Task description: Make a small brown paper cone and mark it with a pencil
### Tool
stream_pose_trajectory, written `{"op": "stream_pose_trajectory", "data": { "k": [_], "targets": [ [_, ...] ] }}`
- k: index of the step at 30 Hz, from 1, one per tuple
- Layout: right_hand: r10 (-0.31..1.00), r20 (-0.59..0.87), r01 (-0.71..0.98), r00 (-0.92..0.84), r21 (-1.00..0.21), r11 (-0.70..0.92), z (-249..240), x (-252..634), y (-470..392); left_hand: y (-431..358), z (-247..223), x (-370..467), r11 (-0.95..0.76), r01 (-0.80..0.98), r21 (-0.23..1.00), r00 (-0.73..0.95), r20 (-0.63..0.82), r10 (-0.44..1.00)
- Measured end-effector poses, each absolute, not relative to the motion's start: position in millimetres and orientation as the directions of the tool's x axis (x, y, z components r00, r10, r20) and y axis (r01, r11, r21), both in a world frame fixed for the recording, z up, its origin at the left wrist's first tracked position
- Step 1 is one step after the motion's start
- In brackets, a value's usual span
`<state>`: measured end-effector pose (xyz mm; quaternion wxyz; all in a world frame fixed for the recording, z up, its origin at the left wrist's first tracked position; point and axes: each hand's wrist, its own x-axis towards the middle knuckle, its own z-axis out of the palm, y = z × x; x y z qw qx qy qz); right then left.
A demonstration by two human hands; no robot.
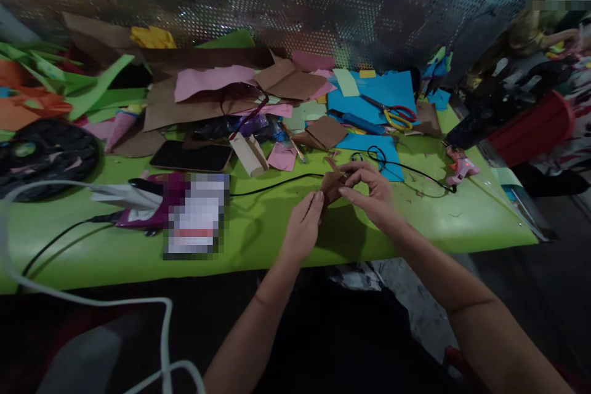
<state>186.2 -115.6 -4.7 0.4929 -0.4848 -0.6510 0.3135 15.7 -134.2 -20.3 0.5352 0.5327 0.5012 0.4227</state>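
Note:
A small folded piece of brown paper [332, 184] is held up between my hands, over the front part of the green tabletop [263, 234]. My left hand [302, 221] is closed on its lower left side, with the thumb pressed along it. From the right, my right hand [372, 191] pinches the same paper between thumb and fingers. A black cable [277, 183] runs behind the paper. Just beyond my hands lie brown paper squares [327, 132], a pink paper piece [282, 157] and a cardboard roll [249, 155].
Scissors [392, 113] with red and yellow handles rest on blue paper [409, 89]. To the left are a black phone [191, 156], a purple device [170, 197] with a cord, and a black round tray [50, 157]. A pink glue gun [462, 169] sits at the right edge.

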Motion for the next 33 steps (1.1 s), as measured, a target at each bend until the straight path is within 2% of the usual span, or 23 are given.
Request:
{"op": "stream_pose_trajectory", "data": {
  "k": [6, 13, 23, 33],
  "targets": [
    [0.947, 0.319, 0.312, -0.036, -0.897, 0.314, -3.5, 186.2, -115.0, -134.3, -23.5, 16.6, 0.079, 0.08, 0.994, 0.145, -0.09, 0.985],
    [0.952, 0.297, 0.344, -0.069, -0.889, 0.302, -2.8, 186.6, -113.4, -135.4, -24.4, 20.2, -0.031, 0.214, 0.976, 0.118, 0.006, 0.993],
    [0.959, 0.27, 0.336, -0.085, -0.898, 0.282, -4.0, 189.2, -110.7, -136.3, -23.7, 17.8, -0.107, 0.407, 0.907, 0.128, 0.059, 0.99],
    [0.963, 0.214, 0.232, -0.162, -0.941, 0.248, -4.2, 189.2, -110.0, -136.8, -26.1, 15.9, -0.138, 0.443, 0.886, 0.204, 0.051, 0.978]
  ]
}}
